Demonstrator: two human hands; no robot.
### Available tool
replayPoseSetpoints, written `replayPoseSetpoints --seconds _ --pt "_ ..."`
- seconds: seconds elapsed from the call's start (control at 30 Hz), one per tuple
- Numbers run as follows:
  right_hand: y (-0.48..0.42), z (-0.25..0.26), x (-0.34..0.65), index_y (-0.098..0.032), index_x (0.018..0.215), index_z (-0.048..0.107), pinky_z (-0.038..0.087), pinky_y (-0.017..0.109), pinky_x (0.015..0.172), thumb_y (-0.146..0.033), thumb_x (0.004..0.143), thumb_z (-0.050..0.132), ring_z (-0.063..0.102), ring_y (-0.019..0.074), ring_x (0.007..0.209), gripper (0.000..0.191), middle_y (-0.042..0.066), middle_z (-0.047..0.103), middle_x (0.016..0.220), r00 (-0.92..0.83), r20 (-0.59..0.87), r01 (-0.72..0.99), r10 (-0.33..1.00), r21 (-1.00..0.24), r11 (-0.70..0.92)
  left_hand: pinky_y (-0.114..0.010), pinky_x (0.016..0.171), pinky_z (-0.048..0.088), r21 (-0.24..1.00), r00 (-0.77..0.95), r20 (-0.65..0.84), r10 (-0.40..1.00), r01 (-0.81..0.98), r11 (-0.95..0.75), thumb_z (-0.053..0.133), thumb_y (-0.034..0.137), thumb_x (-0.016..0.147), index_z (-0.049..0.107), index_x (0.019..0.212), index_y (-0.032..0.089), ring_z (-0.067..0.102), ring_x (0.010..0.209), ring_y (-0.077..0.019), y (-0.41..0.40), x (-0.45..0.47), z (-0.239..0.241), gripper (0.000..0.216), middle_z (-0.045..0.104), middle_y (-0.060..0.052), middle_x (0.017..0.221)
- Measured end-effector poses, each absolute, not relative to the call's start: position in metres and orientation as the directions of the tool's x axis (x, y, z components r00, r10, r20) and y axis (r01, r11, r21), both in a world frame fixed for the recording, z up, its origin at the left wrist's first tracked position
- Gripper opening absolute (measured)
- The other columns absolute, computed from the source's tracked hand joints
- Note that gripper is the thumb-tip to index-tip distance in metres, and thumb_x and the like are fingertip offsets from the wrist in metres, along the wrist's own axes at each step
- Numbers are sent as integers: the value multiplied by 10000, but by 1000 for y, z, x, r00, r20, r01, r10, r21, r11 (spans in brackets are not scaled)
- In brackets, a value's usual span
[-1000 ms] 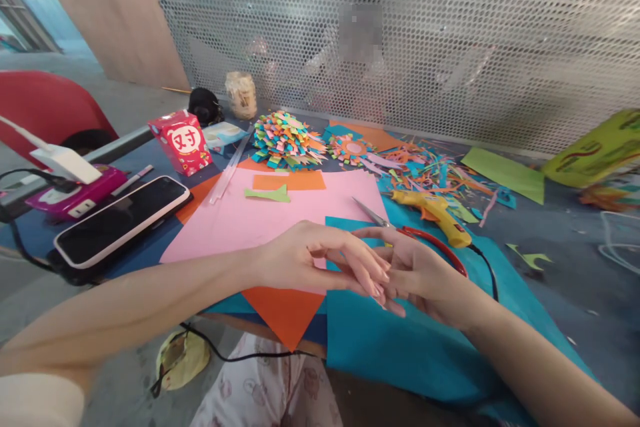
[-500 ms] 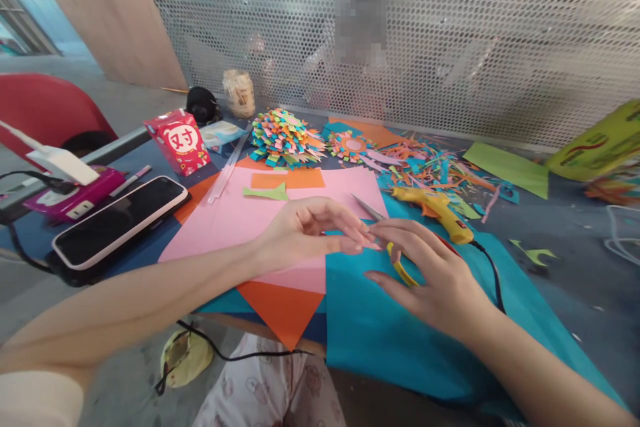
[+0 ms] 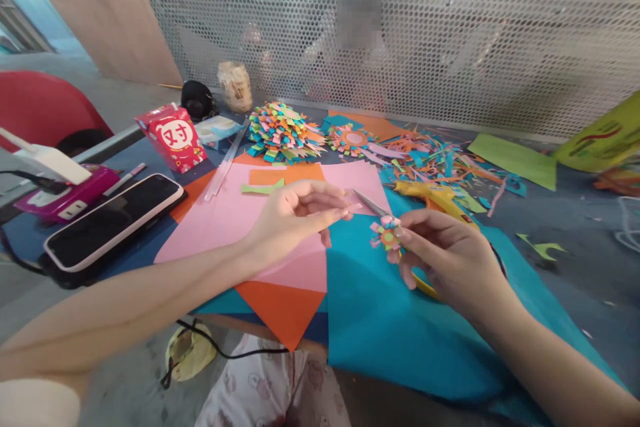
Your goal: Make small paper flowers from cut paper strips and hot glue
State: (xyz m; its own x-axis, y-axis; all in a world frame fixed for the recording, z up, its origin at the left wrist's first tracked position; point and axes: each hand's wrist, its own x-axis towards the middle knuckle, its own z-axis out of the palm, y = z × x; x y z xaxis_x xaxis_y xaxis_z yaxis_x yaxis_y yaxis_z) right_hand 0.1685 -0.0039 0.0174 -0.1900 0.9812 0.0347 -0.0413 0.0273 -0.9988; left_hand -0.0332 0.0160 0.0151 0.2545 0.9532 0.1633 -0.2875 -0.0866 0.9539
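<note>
A perforated metal panel (image 3: 450,33) spans the far side; nearer lie a blue sheet (image 3: 370,320), right, and a pink sheet (image 3: 210,233), left. The person's left hand (image 3: 305,213) and right hand (image 3: 445,253) hover above, the right partly blocking a yellow glue gun (image 3: 425,191) and scissors (image 3: 370,203). Its fingertips pinch a fringed paper flower (image 3: 388,237) over the blue sheet; the left's grip a pink strip (image 3: 356,207).

The blue table (image 3: 595,213) bears a red packet (image 3: 175,139) and paper shreds (image 3: 443,161).
</note>
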Motion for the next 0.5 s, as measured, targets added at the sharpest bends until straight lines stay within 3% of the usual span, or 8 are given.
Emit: replayPoseSetpoints --seconds 0.17,0.33,0.5 --pt "-1 16 166 -205 707 641 503 187 317 -294 601 831 676 178 560 235 -9 663 581 -199 -20 -152 980 -987 -51 -193 422 498 981 348 75 934 -196 -5 725 170 701 633 886 130 595 470 -67 15 -32 7 211 744 -57 907" --pt "-3 15 166 -210 754 654 497 183 311 -291 573 846 699 203 591 276 -13 655 601 -186 -83 -166 979 -979 -114 -177 417 485 979 355 29 935 -199 45 715 143 702 642 875 137 648 575 -108 14 -34 7 188 746 -40 827" --pt "-5 14 167 -227 754 669 503 183 337 -274 618 824 646 147 509 211 -6 677 604 -207 -66 -169 976 -980 -102 -172 439 499 985 407 23 913 -164 48 708 160 736 648 878 145 593 446 -53 14 -36 8 154 739 -11 798"
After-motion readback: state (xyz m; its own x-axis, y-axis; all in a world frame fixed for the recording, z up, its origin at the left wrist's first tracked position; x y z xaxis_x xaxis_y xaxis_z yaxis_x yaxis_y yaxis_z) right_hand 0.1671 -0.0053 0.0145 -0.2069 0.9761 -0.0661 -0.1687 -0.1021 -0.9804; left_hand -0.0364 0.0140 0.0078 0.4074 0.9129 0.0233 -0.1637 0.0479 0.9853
